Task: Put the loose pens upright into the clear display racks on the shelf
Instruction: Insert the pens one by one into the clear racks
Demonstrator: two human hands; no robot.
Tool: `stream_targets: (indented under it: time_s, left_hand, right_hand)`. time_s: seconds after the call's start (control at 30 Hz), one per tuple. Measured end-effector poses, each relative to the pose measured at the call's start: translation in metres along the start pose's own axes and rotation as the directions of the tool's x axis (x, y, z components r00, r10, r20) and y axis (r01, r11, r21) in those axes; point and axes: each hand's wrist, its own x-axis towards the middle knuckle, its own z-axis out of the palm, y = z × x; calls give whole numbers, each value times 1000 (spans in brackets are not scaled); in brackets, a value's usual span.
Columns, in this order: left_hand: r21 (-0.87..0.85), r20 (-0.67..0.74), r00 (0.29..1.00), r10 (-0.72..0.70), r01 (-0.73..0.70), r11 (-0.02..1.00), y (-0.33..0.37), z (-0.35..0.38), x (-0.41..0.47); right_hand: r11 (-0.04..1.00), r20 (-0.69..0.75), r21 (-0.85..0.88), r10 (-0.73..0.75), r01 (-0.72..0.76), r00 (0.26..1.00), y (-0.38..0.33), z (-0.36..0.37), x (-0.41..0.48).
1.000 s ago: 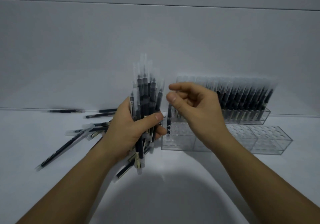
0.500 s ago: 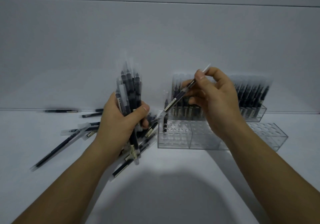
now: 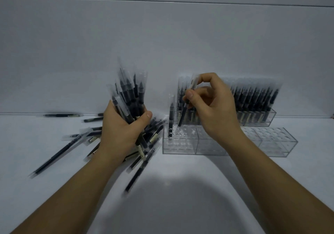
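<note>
My left hand (image 3: 122, 130) grips a thick bundle of black pens (image 3: 129, 94) in clear sleeves, held upright above the shelf. My right hand (image 3: 215, 110) pinches a single pen (image 3: 183, 113) near its top, tilted slightly, its lower tip just above the holes at the left end of the front clear rack (image 3: 180, 144). One pen (image 3: 171, 120) stands upright in that rack's left corner. The rest of the front rack's holes look vacant. The rear clear rack (image 3: 256, 119) is packed with upright pens.
Loose pens (image 3: 59, 151) lie scattered on the white shelf (image 3: 180, 188) to the left and under my left hand, with a few more (image 3: 63, 115) against the back wall. The racks stand right of centre, one behind the other.
My right hand, bare a second ago, took one pen from the bundle and swung it from a slant to nearly upright, lowering its tip to the front rack. My left hand shifted a little.
</note>
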Motion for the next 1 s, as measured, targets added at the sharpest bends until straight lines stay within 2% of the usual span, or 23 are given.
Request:
stream_targets:
  time_s: [0.17, 0.43, 0.57, 0.67, 0.73, 0.83, 1.0]
  left_hand:
    - [46, 57, 998, 33, -36, 998, 2, 5, -3]
    - [-56, 85, 995, 42, -37, 998, 2, 5, -1]
    - [-195, 77, 997, -31, 46, 980, 4, 1, 2]
    - [-327, 181, 978, -107, 162, 931, 10, -2, 3]
    - [-336, 276, 955, -107, 200, 920, 14, -3, 1]
    - [-293, 384, 922, -56, 179, 939, 18, -2, -3]
    - [-272, 494, 869, -28, 185, 944, 23, 0, -8]
  right_hand:
    - [997, 43, -75, -15, 18, 999, 3, 3, -2]
    - [984, 142, -176, 49, -23, 989, 14, 8, -6]
    - [976, 131, -216, 29, 0, 991, 13, 7, -8]
    - [967, 44, -248, -56, 65, 997, 8, 9, -9]
    - [970, -39, -211, -130, 119, 991, 1, 11, -10]
    - [996, -83, 7, -92, 93, 992, -13, 14, -10]
    - [985, 103, 171, -3, -15, 995, -25, 17, -12]
